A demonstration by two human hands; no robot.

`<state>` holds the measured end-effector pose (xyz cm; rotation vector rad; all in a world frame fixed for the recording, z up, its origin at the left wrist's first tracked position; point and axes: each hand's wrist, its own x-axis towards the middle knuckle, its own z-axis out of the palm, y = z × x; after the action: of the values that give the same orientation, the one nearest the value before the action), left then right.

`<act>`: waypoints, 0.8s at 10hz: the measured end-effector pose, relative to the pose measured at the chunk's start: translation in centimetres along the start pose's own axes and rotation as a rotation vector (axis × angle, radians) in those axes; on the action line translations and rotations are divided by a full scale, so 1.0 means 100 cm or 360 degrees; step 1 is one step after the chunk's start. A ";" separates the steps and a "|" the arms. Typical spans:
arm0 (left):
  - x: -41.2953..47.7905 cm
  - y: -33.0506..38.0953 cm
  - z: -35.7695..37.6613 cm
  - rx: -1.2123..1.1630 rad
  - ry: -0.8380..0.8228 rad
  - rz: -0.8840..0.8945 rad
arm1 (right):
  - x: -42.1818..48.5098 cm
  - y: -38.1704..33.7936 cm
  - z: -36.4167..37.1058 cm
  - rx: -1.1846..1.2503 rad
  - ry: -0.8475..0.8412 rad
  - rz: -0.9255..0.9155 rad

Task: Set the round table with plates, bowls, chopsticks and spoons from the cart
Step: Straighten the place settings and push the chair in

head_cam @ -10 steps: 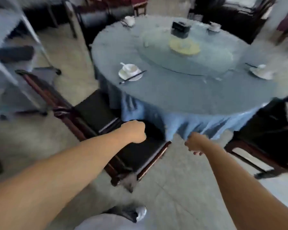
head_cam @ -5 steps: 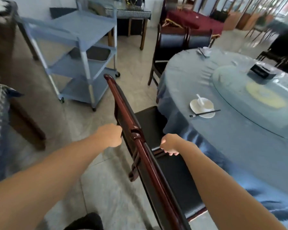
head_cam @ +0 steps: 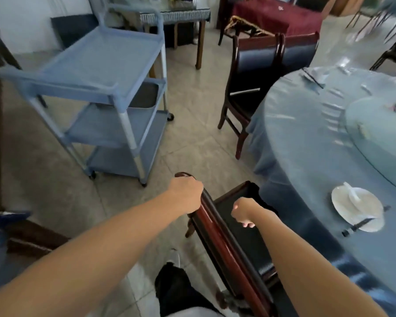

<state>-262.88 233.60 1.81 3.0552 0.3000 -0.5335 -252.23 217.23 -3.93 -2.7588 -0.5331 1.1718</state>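
Note:
The blue three-shelf cart stands ahead on the left, its top shelf bare. On the right is the round table under a blue cloth. On its near edge sits a white plate with a bowl and spoon, and black chopsticks lie across the plate's rim. A second setting is at the table's far side. My left hand is a fist over the top rail of a wooden chair; whether it grips the rail is unclear. My right hand is a fist above the chair seat, holding nothing.
A dark bin sits on the cart's middle shelf. Two dark chairs stand at the table's far left. A glass turntable covers the table's middle. Tiled floor lies between the cart and the chairs. A side table stands at the back.
The view has swung left from the table toward the cart, which is now closer. My left fist has come over the chair's top rail; both hands stay closed.

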 end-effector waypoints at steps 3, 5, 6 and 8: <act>0.140 -0.198 -0.046 -0.0125 -0.0021 -0.0245 | 0.154 -0.133 -0.082 0.0162 -0.0376 0.0117; 0.272 -0.271 -0.077 -0.0226 -0.0182 -0.0350 | 0.252 -0.189 -0.151 0.0464 -0.0264 0.0175; 0.339 -0.281 -0.092 -0.0184 -0.0271 -0.0159 | 0.291 -0.209 -0.185 0.0639 -0.0202 0.0257; 0.450 -0.302 -0.121 -0.0007 -0.0440 0.0161 | 0.346 -0.240 -0.233 0.0753 -0.0026 0.0436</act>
<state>-223.17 272.23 -1.75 2.9197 0.1364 -0.9318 -220.06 252.96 -5.79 -2.4557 0.1210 1.1848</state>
